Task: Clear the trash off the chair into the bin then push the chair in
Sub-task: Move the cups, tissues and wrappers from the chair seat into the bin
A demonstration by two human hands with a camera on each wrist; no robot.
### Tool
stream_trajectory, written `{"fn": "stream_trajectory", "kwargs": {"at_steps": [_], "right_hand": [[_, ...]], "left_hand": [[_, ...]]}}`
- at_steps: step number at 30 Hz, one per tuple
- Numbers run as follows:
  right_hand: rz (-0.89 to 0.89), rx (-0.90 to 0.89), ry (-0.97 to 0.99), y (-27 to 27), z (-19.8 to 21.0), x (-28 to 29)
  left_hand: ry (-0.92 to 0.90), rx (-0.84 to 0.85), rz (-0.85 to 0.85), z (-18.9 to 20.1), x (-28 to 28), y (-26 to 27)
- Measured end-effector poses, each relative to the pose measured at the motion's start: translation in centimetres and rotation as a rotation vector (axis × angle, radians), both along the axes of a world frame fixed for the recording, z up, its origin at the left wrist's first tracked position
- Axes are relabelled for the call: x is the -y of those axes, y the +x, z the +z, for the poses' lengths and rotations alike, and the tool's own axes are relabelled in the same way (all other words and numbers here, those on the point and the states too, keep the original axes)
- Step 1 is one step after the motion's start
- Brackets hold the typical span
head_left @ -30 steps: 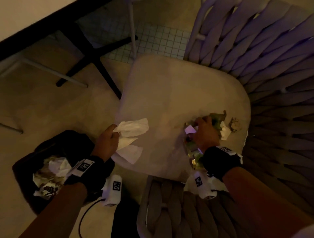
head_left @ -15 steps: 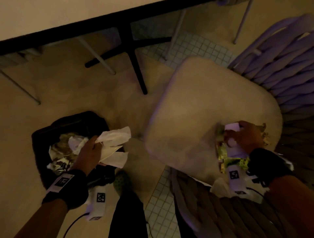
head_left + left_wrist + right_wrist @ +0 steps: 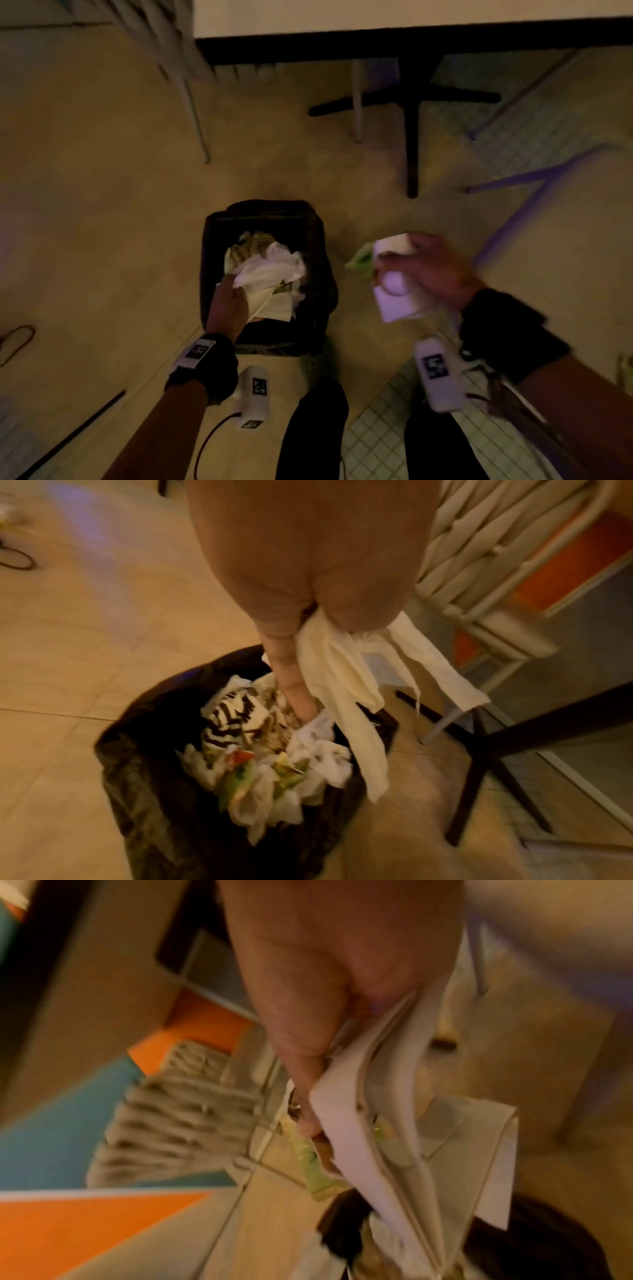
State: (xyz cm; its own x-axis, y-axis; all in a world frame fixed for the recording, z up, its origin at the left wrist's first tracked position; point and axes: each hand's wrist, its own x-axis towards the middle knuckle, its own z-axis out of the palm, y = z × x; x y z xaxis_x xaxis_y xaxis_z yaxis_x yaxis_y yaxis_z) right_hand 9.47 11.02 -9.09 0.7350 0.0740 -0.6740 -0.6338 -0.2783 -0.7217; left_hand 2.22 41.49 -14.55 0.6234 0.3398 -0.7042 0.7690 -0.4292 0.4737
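Tan floor [image 3: 102,222] is seen across most of the head view, with a tiled patch [image 3: 376,428] at lower right. A dark-edged table [image 3: 411,37] is seen along the top, its black cross-base pedestal [image 3: 412,137] standing beyond the bin. The woven-back chair [image 3: 496,547] is seen in the left wrist view, to the right of the bin and apart from it; its seat is not shown, so what is left on it cannot be told. The black-bagged bin [image 3: 315,246] is placed on the floor straight ahead, already loaded with crumpled wrappers and tissue [image 3: 260,764]. Left hand [image 3: 227,305] is held directly over the bin opening, fingers curled round a bunch of white napkins [image 3: 270,277], which are seen hanging down toward the bin contents in the left wrist view. Right hand [image 3: 428,270] is held to the right of the bin, blurred, above the floor; white paper pieces [image 3: 394,301] and a green wrapper [image 3: 359,262] are gripped in its fingers. In the right wrist view the paper [image 3: 394,1150] is seen hanging above the bin edge.
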Motion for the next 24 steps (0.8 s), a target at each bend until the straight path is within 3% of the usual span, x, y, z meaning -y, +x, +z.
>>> {"fn": "stream_trajectory", "kwargs": {"at_steps": [3, 7, 11, 13, 15, 19, 24], "right_hand": [[0.146, -0.097, 0.015, -0.7, -6.2, -9.2], [0.294, -0.172, -0.034, -3.0, -14.0, -17.0], [0.309, -0.135, -0.087, -4.1, -19.3, -19.6], [0.281, -0.116, -0.022, -4.4, -20.8, -20.0], [0.284, -0.131, 0.079, -4.8, -21.2, -19.4], [0.372, -0.197, 0.095, -5.4, -18.8, -16.9], [0.31, -0.282, 0.121, -6.8, -11.7, -12.3]], "left_hand": [[0.032, -0.046, 0.064, -3.5, -3.7, -0.8], [0.064, -0.094, 0.053, -9.0, -7.2, -2.4], [0.071, -0.066, 0.055, -11.3, -6.5, -2.3], [-0.056, -0.051, 0.024, -12.2, -6.3, -3.0], [-0.159, -0.024, -0.002, -12.1, -6.3, -4.3], [-0.148, -0.06, -0.088, -10.7, -6.8, -6.1], [-0.05, -0.017, -0.305, -8.4, -6.3, -6.9]]}}
